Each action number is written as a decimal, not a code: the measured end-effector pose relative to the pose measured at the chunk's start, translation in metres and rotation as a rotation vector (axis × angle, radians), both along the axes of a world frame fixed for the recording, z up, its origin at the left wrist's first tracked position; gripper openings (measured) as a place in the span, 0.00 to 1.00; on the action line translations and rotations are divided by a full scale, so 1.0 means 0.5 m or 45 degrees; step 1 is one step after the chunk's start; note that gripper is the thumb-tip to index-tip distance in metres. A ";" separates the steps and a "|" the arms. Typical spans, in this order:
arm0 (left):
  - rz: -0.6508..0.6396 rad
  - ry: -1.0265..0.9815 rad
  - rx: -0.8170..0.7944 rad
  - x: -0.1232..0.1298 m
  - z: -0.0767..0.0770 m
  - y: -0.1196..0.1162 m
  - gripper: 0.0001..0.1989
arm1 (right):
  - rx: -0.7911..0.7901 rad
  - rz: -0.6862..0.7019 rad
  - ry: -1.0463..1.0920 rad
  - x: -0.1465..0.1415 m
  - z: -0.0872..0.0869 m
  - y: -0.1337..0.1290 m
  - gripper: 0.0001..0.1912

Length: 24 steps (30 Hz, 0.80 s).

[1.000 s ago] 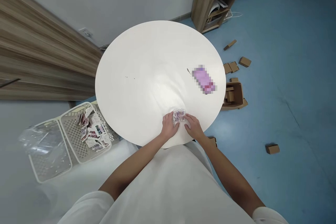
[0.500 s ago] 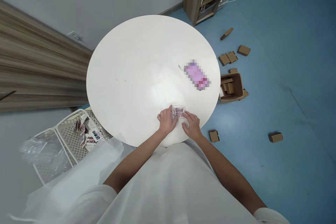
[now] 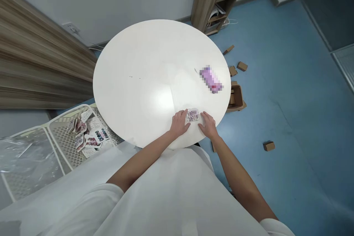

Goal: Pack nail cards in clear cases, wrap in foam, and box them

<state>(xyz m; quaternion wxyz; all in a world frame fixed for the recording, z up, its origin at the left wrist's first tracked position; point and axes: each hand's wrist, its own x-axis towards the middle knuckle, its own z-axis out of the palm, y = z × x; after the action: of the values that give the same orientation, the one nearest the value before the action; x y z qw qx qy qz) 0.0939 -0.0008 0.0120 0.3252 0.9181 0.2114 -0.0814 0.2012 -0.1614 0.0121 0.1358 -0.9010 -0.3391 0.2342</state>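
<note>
A small clear plastic case (image 3: 193, 114) with pinkish-purple pieces inside lies flat near the front edge of the round white table (image 3: 132, 51). At its left side rests my left hand (image 3: 178, 123), fingertips against the case's edge and thumb stretched out below, not wrapped round it. My right hand (image 3: 209, 125) is just right of the case with fingers and thumb apart, and a narrow gap shows between them. What exactly the pieces in the case are is too small to make out.
A blurred-out pink-purple object (image 3: 211, 79) lies on the table's right. White baskets (image 3: 73, 155) at the left hold printed cards and clear plastic bags. Small cardboard boxes (image 3: 242, 66) and a brown bin (image 3: 238, 97) sit on the blue floor. A wooden shelf (image 3: 203, 3) stands behind.
My right hand has come off the case and moved slightly right, fingers spreading. My left hand stays at the case's left edge. The camera view has shifted.
</note>
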 end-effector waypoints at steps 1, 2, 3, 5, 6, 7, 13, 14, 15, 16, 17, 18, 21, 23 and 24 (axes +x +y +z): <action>-0.059 -0.019 0.006 -0.003 -0.002 0.003 0.34 | -0.047 -0.003 -0.020 0.001 0.000 -0.003 0.32; -0.112 -0.023 0.019 -0.006 -0.004 0.005 0.35 | -0.091 0.002 -0.035 0.000 -0.001 -0.005 0.33; -0.156 -0.017 0.041 -0.008 -0.007 0.007 0.35 | -0.128 0.009 -0.045 -0.002 -0.001 -0.006 0.34; -0.219 0.002 0.094 -0.013 -0.012 0.011 0.35 | -0.175 0.023 -0.053 -0.013 -0.002 -0.008 0.34; -0.246 0.003 0.119 -0.015 -0.015 0.013 0.35 | -0.186 0.025 -0.053 -0.022 -0.003 -0.008 0.34; -0.272 -0.006 0.138 -0.018 -0.017 0.015 0.35 | -0.189 0.024 -0.052 -0.032 -0.003 -0.009 0.34; -0.389 -0.077 0.197 -0.040 -0.022 0.029 0.35 | -0.184 -0.082 -0.103 -0.087 0.003 -0.012 0.35; -0.392 -0.061 0.214 -0.043 -0.021 0.029 0.35 | -0.190 -0.116 -0.130 -0.088 0.004 -0.010 0.36; -0.392 -0.041 0.229 -0.046 -0.020 0.028 0.35 | -0.193 -0.132 -0.148 -0.087 0.005 -0.008 0.36; -0.390 -0.022 0.242 -0.048 -0.019 0.027 0.35 | -0.195 -0.122 -0.154 -0.084 0.005 -0.004 0.37; -0.385 -0.005 0.253 -0.051 -0.018 0.025 0.35 | -0.198 -0.089 -0.150 -0.080 0.005 0.002 0.37; -0.375 0.010 0.263 -0.053 -0.017 0.023 0.35 | -0.203 -0.040 -0.140 -0.075 0.005 0.009 0.36; -0.300 0.048 0.314 -0.064 -0.013 0.018 0.36 | -0.203 0.134 -0.126 -0.055 0.002 0.034 0.34; -0.224 0.071 0.353 -0.074 -0.010 0.014 0.37 | -0.171 0.249 -0.140 -0.038 0.000 0.054 0.33; -0.181 0.080 0.369 -0.079 -0.008 0.011 0.37 | -0.147 0.307 -0.152 -0.029 -0.001 0.064 0.33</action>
<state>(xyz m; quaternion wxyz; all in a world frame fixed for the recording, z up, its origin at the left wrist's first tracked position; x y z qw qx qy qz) 0.0543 0.0048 0.0079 0.1759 0.9651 0.1653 -0.1017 0.1869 -0.1295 0.0114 0.0341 -0.8725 -0.4381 0.2138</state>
